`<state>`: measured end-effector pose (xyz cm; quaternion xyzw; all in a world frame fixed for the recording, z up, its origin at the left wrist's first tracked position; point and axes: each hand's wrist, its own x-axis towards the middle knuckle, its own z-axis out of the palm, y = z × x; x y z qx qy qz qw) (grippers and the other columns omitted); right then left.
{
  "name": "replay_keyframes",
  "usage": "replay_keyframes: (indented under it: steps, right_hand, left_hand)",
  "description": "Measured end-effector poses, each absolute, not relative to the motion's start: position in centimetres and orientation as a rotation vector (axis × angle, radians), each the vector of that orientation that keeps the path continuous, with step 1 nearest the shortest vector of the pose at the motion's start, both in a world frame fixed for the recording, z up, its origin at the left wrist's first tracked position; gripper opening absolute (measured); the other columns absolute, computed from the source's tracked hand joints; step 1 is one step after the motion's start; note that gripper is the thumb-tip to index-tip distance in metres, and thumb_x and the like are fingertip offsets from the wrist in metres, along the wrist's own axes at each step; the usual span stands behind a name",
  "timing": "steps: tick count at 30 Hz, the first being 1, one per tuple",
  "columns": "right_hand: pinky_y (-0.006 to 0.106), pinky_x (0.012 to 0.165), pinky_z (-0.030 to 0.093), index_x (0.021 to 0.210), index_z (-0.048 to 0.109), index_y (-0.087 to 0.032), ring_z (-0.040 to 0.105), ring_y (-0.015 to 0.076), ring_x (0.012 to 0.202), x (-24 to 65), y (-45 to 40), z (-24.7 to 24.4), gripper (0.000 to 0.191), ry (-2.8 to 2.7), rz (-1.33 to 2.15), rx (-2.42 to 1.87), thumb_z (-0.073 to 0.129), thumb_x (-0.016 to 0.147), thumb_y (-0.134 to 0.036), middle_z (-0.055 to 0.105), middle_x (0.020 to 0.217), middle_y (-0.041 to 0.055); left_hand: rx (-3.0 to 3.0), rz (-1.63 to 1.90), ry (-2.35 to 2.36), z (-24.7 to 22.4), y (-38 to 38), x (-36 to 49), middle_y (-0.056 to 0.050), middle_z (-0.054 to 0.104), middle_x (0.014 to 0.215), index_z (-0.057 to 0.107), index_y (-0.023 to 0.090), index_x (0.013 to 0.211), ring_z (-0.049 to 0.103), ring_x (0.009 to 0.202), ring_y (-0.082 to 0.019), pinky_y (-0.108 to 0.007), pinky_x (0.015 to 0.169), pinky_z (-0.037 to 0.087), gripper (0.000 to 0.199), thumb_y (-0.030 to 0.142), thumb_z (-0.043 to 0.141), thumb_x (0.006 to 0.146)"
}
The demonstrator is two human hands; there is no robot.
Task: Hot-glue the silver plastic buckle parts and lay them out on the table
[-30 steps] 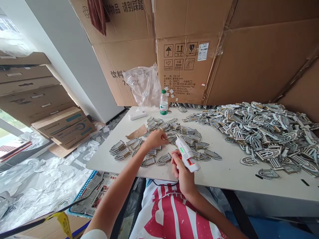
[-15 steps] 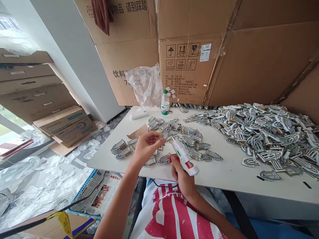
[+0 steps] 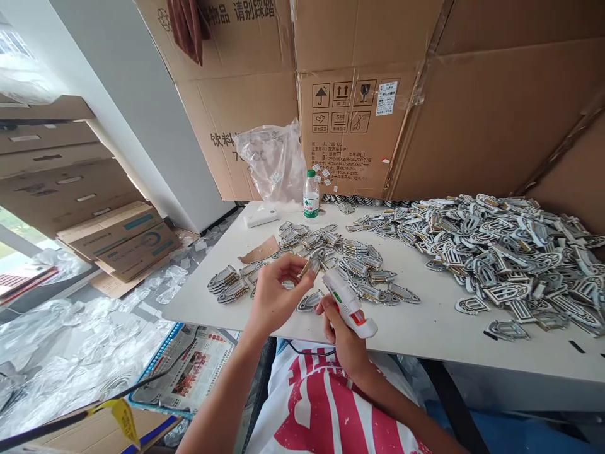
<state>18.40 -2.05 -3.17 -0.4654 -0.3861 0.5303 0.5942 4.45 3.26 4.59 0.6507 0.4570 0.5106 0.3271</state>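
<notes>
Between the thumb and fingers of my left hand (image 3: 278, 287) is a small arch-shaped metal piece (image 3: 312, 260), silver with a gold-coloured strip. My right hand (image 3: 347, 334) is wrapped round a white glue gun (image 3: 344, 296) with green and red marks. The gun's front end points up and left, close to the held piece; whether they touch I cannot tell. Similar metal pieces (image 3: 362, 261) lie in a loose group behind both hands, and a smaller stack (image 3: 227, 285) lies left of my left hand.
A large heap of metal pieces (image 3: 510, 258) covers the table's right side. Behind the hands stand a water bottle (image 3: 311, 198) and a clear plastic bag (image 3: 274, 161). A torn cardboard scrap (image 3: 259, 250) lies on the white table (image 3: 416, 337). Tall cardboard (image 3: 359, 38) walls the back.
My left hand has tilted the metal piece, so it shows more edge-on. The glue gun has shifted slightly left and tipped a little; the view has moved slightly.
</notes>
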Motion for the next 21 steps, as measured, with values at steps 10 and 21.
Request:
replay_keyframes:
  steps: [10,21]
  right_hand:
    - [0.028,0.045,0.023,0.07,0.062,-0.022,0.027,0.0106,0.046,18.39,-1.95,-3.73,0.059,-0.9,1.215,-1.069,0.074,0.088,-0.078,0.041,0.05,-0.0069]
    - [0.025,0.046,0.022,0.068,0.059,-0.023,0.027,0.0086,0.046,18.41,-1.9,-3.15,0.06,-0.817,1.294,-1.03,0.082,0.079,-0.077,0.041,0.054,-0.0079]
  left_hand:
    - [1.689,1.387,1.193,4.67,2.57,4.97,-0.001,0.073,0.079,0.077,0.02,0.088,0.063,0.07,-0.015,-0.027,0.064,0.055,0.008,0.028,0.079,0.09]
    - [1.722,1.42,1.202,5.01,2.13,5.28,0.0,0.069,0.076,0.075,0.019,0.087,0.06,0.068,-0.013,-0.025,0.064,0.053,0.007,0.024,0.078,0.09]
